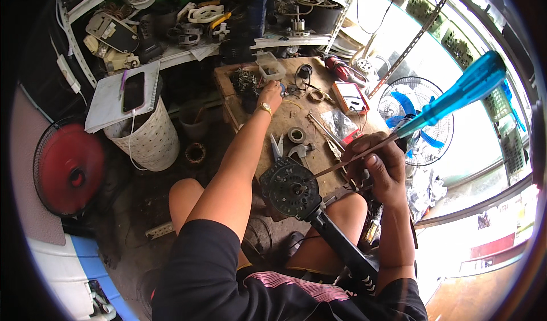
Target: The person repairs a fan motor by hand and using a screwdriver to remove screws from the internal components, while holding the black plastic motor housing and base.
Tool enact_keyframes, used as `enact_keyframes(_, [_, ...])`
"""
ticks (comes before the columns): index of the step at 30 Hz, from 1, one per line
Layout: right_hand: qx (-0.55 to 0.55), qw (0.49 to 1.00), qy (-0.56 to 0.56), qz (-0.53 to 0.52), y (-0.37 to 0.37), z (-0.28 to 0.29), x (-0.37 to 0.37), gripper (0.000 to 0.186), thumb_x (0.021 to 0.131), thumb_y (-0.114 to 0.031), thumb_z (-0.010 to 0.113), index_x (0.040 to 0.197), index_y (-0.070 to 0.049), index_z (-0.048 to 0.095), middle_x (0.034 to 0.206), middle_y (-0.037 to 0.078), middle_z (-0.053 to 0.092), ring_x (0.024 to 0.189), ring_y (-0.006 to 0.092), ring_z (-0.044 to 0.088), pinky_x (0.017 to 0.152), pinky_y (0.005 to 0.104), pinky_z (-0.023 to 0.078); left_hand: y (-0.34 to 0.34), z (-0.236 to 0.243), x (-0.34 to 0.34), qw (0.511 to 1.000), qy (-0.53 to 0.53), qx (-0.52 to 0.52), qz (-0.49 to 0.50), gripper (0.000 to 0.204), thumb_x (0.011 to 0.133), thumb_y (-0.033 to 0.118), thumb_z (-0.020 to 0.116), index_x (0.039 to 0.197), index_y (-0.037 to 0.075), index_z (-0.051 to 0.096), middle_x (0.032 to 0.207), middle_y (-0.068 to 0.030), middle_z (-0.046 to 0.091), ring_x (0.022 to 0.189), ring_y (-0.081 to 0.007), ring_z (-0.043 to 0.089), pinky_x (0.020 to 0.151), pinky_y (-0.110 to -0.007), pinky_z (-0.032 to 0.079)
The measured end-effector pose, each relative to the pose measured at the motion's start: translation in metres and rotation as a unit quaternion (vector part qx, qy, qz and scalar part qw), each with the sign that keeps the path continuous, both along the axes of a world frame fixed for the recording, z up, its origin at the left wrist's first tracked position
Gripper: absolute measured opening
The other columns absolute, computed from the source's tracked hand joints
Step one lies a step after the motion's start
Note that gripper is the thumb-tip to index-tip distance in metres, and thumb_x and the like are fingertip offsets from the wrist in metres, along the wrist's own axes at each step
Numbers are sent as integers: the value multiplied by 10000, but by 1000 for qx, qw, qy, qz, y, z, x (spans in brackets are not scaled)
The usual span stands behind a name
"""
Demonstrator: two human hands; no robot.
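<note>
The right grip point(388, 167) is closed around the shaft of a blue-handled screwdriver point(456, 96), whose handle rises up and to the right of that grip while the thin shaft slants down to its left. At the shaft's far end, left of the right grip and a little nearer the body, sits a round black motor head point(288, 189); whether the tip touches it cannot be told. A long black neck point(342, 238) runs from the motor head toward the lap, below the right grip. The left grip point(270, 96) reaches far forward over the wooden tabletop point(272, 128), a gold watch point(265, 108) at its wrist; its fingers are partly hidden, so I cannot tell whether they are apart or clamped on something. Just beyond the left grip stands a clear plastic container point(270, 69), and to its left lies a dark heap of small metal parts point(244, 81). Between the two grips are a roll of tape point(290, 137), a hammer point(301, 150) and an orange-edged box point(351, 98). Beyond the right grip, off the tabletop, stands a fan with blue blades point(431, 139).
</note>
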State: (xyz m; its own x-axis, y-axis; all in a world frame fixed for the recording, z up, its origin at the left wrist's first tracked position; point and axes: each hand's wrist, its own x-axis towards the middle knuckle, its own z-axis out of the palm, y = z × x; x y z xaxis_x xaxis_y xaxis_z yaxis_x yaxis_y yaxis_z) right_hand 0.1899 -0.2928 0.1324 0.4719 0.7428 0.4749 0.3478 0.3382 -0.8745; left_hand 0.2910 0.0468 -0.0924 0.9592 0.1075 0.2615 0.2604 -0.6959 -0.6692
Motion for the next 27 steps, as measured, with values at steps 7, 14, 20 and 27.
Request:
enact_keyframes(7, [-11, 998, -41, -50, 0, -6, 9, 236, 831, -152, 738, 862, 12, 571, 772, 150, 657, 563, 135, 605, 456, 225, 473, 3, 0, 10, 997, -3, -60, 43, 246, 895, 231, 525, 986, 202, 751, 1094, 18, 664, 1158, -195, 486, 964, -377, 257])
enact_keyframes(14, [-11, 999, 41, 20, -1, 6, 10, 211, 856, -87, 700, 989, 22, 579, 865, 139, 658, 642, 141, 641, 483, 213, 475, 14, -7, 3, 997, -53, -65, 2, 204, 825, 180, 568, 839, 163, 771, 975, -12, 687, 1109, -232, 524, 972, -385, 313])
enact_keyframes(20, [-24, 996, -54, -60, 14, 5, 7, 287, 825, -42, 727, 954, -30, 471, 828, 71, 600, 571, 85, 575, 455, 207, 438, 5, 13, -9, 1000, 13, 2, 27, 238, 920, 221, 509, 1018, 179, 722, 1052, 5, 685, 1105, -191, 549, 967, -376, 286])
enact_keyframes(27, [-49, 998, 13, 30, 1, 18, 7, 182, 927, -118, 611, 1059, -2, 564, 921, 94, 634, 635, 81, 589, 499, 192, 444, -39, 94, -81, 868, -265, -419, -36, 167, 813, 247, 655, 898, 107, 623, 834, -98, 684, 782, -214, 665, 712, -434, 458])
